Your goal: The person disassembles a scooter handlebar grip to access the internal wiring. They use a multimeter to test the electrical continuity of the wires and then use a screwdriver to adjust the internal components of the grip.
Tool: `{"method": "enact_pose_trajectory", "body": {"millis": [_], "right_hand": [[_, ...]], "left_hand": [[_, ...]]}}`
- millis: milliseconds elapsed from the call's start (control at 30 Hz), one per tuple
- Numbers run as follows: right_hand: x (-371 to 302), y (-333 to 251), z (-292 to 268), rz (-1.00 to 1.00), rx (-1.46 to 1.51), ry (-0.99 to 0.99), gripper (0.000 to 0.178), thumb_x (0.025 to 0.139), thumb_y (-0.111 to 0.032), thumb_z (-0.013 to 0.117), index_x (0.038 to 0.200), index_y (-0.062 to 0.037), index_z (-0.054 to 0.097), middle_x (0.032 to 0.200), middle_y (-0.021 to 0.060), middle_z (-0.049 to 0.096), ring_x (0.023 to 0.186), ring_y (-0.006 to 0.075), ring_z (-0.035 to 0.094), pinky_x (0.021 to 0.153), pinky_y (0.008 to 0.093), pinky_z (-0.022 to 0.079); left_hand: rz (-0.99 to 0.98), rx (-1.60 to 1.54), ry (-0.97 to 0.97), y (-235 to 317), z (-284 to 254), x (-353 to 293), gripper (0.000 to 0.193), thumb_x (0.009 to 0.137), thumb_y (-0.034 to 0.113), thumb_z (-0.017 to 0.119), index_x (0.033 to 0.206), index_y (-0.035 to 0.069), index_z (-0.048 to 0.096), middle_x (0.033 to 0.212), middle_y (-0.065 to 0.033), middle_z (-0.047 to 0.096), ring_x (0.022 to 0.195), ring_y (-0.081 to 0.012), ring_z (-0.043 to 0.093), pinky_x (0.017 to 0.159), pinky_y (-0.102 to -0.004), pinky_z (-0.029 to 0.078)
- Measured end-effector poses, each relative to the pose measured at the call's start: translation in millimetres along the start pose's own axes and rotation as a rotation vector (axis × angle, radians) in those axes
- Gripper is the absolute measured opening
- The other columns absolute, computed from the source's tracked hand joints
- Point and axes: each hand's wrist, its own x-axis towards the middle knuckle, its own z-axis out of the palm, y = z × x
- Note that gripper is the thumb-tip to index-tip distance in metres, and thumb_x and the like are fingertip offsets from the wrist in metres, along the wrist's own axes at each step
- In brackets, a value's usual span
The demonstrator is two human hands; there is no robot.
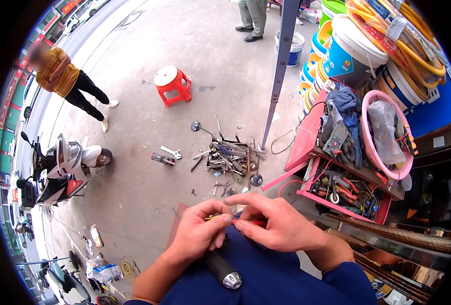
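Above my lap, my left hand (202, 226) is closed, its thumb and forefinger pinching a thin yellow wire (211, 217). Close by on the right, my right hand (274, 221) pinches a thin red wire (258, 222) between thumb and fingers. The fingertips of both hands nearly meet, and a small red end shows between them. Where the two wires meet, if they do, is too small to make out. Below my left hand a black handlebar grip (223, 268) with a silver end cap lies across my dark blue clothing; its far end is hidden by that hand.
Ahead on the concrete lies a pile of hand tools (230, 157), with an adjustable wrench (170, 151) beside it. A red stool (173, 85) stands farther off. At right are an open red tool drawer (345, 195) and a pink basket (406, 170). A scooter (68, 168) and a standing person (65, 76) are at left.
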Motion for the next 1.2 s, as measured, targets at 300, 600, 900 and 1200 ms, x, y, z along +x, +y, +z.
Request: {"method": "enact_pose_trajectory", "body": {"millis": [300,600,900,1200], "right_hand": [[6.3,-2.6,1.5,-0.024,-0.053,-0.022,0.029,0.093,-0.006,0.061,0.122,-0.0038,0.061,0.078,0.0085,0.069,0.065,0.0098,0.061,0.058,0.0269,0.048],[12.0,15.5,8.8,-0.202,0.061,0.037,0.018,0.089,-0.007,0.061,0.106,-0.0024,0.066,0.087,0.0152,0.069,0.079,0.0313,0.068,0.07,0.0379,0.051],[6.7,21.8,10.8,-0.216,0.098,0.102,0.016,0.09,-0.008,0.061,0.104,-0.0028,0.067,0.087,0.0156,0.069,0.078,0.0329,0.067,0.069,0.0386,0.05],[9.7,22.8,8.2,-0.198,0.099,0.089,0.017,0.09,-0.01,0.061,0.104,-0.0028,0.067,0.087,0.0159,0.068,0.079,0.0325,0.067,0.07,0.0381,0.05]], "left_hand": [[0.001,0.012,0.019,0.0,1.6,0.5,0.008,0.096,0.009,0.059,0.099,0.002,0.061,0.065,-0.0005,0.057,0.046,-0.0059,0.051,0.038,-0.0195,0.035],[0.094,0.04,0.113,-7.2,1.0,3.0,0.006,0.088,0.0,0.054,0.092,-0.002,0.058,0.066,-0.0072,0.06,0.038,-0.0086,0.047,0.032,-0.0211,0.032],[0.165,0.011,0.056,-16.9,-11.8,13.2,0.003,0.091,0.0,0.058,0.091,-0.003,0.057,0.075,-0.0107,0.064,0.037,-0.0087,0.047,0.03,-0.0201,0.032],[0.122,-0.009,0.049,-7.9,-1.5,13.0,0.004,0.09,0.0,0.056,0.092,-0.004,0.057,0.071,-0.0087,0.062,0.036,-0.0075,0.045,0.03,-0.0203,0.03]]}}
